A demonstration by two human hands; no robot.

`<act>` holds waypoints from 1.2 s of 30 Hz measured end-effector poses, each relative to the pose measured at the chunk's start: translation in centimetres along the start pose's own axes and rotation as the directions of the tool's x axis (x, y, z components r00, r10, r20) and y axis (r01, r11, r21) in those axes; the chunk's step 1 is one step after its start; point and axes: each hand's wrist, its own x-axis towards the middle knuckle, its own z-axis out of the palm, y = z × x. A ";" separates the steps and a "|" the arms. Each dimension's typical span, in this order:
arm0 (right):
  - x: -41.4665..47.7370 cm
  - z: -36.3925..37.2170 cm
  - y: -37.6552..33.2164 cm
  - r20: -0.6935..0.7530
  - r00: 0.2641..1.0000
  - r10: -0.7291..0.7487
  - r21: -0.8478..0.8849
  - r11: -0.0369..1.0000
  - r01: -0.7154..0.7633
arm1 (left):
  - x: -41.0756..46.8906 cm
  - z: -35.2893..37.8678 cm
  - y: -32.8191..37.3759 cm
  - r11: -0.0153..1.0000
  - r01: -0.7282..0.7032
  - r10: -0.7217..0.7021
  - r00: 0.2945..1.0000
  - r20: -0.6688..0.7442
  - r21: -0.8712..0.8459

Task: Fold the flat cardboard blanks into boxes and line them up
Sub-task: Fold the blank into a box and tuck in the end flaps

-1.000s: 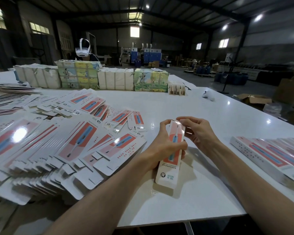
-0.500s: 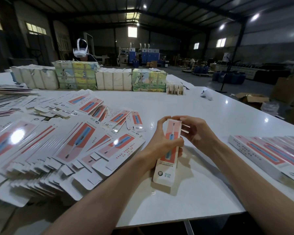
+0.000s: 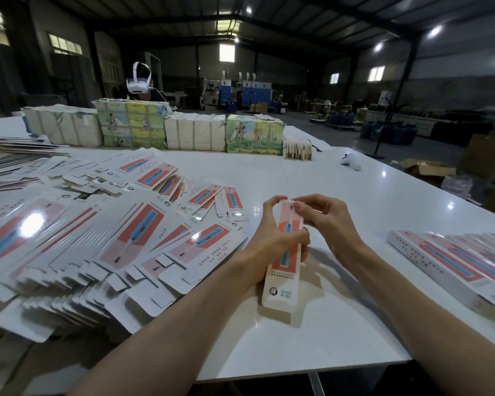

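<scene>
A: Where is the box (image 3: pixel 283 270)?

B: Between the 2 hands, over the table (image 3: pixel 297 178). It runs lengthwise away from the person, far end raised. The near end sits low; cannot tell if it touches the table.

A: What does it look like?

B: Long, narrow, folded up. Pale card with a salmon-red panel and a blue toothbrush shape down the middle. The near end is white with a small tooth logo and printed lettering.

A: And the hands?

B: The left hand (image 3: pixel 272 238) is wrapped round the box's middle, 1 finger reaching up to the far end. The right hand (image 3: pixel 326 221) is curled over that far end, a fingertip pressing on the top face. The hands are close together, both clamped on the box.

A: What lies around them?

B: Left of the left hand, flat blanks (image 3: pixel 112 244) are fanned in overlapping heaps. Right of the right hand, folded boxes (image 3: pixel 455 261) lie side by side in a row. Beyond both hands, wrapped bundles (image 3: pixel 195 135) stand along the far edge.
</scene>
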 end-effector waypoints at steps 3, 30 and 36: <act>-0.1 0.2 0.1 0.006 1.000 0.015 0.013 1.000 -0.015 | 0.2 0.0 -0.2 0.999 0.024 -0.025 0.999 -0.022 -0.024; -4.0 -2.3 -2.7 0.180 0.978 -0.103 -0.635 0.747 0.196 | -0.2 1.8 0.4 0.973 0.084 -0.079 0.996 0.028 -0.216; -5.2 -8.8 -3.8 -0.015 1.000 0.025 -0.825 0.564 -0.026 | -0.8 1.5 -0.8 0.906 -0.161 0.159 0.987 0.039 0.392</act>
